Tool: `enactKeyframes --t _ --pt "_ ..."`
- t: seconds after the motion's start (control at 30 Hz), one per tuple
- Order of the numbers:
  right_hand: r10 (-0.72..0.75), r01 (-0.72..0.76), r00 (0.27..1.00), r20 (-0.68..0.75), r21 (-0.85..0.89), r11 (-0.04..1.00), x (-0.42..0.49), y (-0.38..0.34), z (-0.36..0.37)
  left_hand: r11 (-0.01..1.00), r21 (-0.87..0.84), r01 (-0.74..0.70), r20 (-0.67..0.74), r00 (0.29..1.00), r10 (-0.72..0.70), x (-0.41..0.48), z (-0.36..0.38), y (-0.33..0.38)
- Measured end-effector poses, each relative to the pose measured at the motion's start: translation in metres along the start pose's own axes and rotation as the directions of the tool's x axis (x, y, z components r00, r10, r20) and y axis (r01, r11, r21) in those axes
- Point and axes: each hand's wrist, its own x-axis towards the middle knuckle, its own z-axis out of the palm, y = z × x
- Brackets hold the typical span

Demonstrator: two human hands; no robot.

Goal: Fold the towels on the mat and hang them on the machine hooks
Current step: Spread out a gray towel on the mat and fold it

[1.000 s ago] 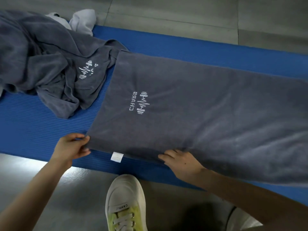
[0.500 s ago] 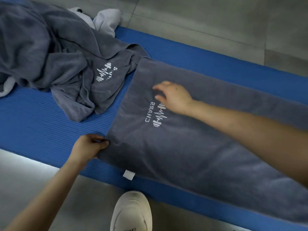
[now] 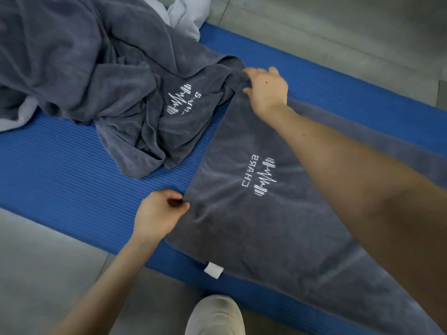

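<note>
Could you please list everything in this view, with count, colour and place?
flat towel: one, dark grey, white logo, spread on the mat.
crumpled towel heap: count unclear, dark grey, upper left on mat.
pale cloth: whitish, at the heap's top and left.
label: one, white, flat towel's near edge.
mat: one, blue, on floor.
floor: grey, around mat.
shoe: one, whitish, bottom centre.
left hand: pinches flat towel's near corner.
right hand: grips its far corner.

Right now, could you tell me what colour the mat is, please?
The mat is ribbed blue, seen in head view.
</note>
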Motion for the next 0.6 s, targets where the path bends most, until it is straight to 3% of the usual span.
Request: enactKeyframes --t 0.23,0.33,0.5,0.6 --pt "-0.164 0.149 0.977 -0.139 -0.113 0.982 -0.024 0.015 -0.02 0.994 -0.096 -0.045 -0.019 0.999 0.044 -0.007 -0.01 0.007" --pt "-0.155 0.14 0.981 -0.113 -0.13 0.982 -0.061 0.047 -0.045 0.987 -0.138 -0.087 0.012 0.996 0.09 -0.02 -0.012 0.021" --pt "0.096 -0.095 0.994 -0.048 0.021 0.995 -0.135 0.125 -0.086 0.974 -0.096 -0.207 0.095 0.972 0.216 -0.047 -0.004 0.065" --pt "0.301 -0.301 0.953 0.03 0.207 0.931 -0.183 0.177 -0.105 0.953 -0.024 -0.303 0.222 0.927 0.301 -0.065 0.013 0.099"
